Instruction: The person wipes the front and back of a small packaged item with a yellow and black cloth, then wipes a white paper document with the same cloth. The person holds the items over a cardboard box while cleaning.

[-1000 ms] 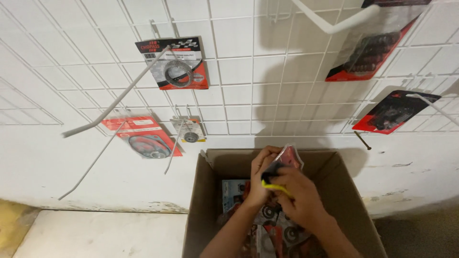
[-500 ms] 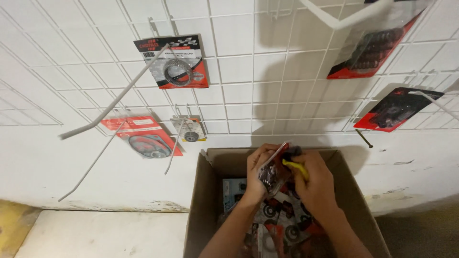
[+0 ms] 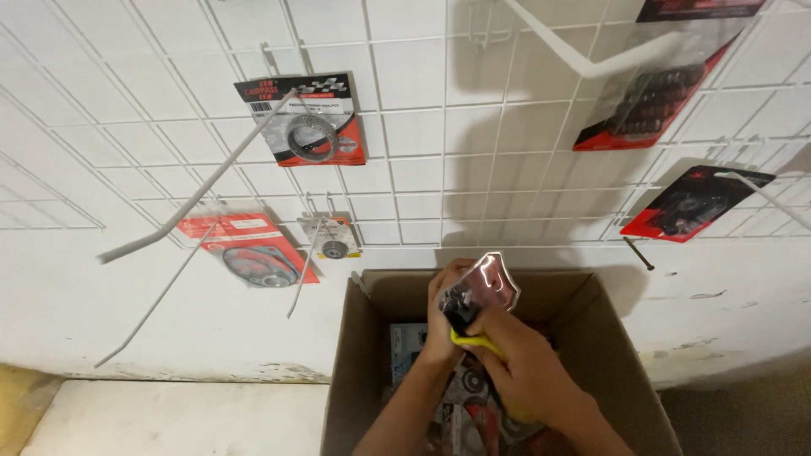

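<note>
Both hands meet lower centre of frame, over an open box (image 3: 355,355). Left hand (image 3: 441,314) & right hand (image 3: 515,371) grip one clear packet (image 3: 483,291) between them, fingers closed on its lower part; packet stands upright, top edge just above the box's back rim, dark small parts inside it. Something yellow (image 3: 475,342) shows between the hands under the packet, touching right hand's fingers; can't tell what it is or which hand has it. Left forearm comes up from bottom centre, right from bottom right.

Inside box, below the hands: more packets (image 3: 460,405) in a loose heap, red/black/clear, plus a blue-ish card (image 3: 407,346) at left inner wall.

Behind box: white wall w/ white wire grid (image 3: 414,152) & long white hooks. Hanging on it: ring pack (image 3: 308,122) upper left centre, red gasket pack (image 3: 253,253) mid left, small bearing pack (image 3: 332,238) just right of it, near box's back left corner. Upper right: big red-edged pack (image 3: 650,93) on a long hook (image 3: 583,59); mid right: dark pack (image 3: 697,203), tilted. A dark screw (image 3: 639,253) sticks from wall just below it. Floor (image 3: 169,418) pale at lower left
</note>
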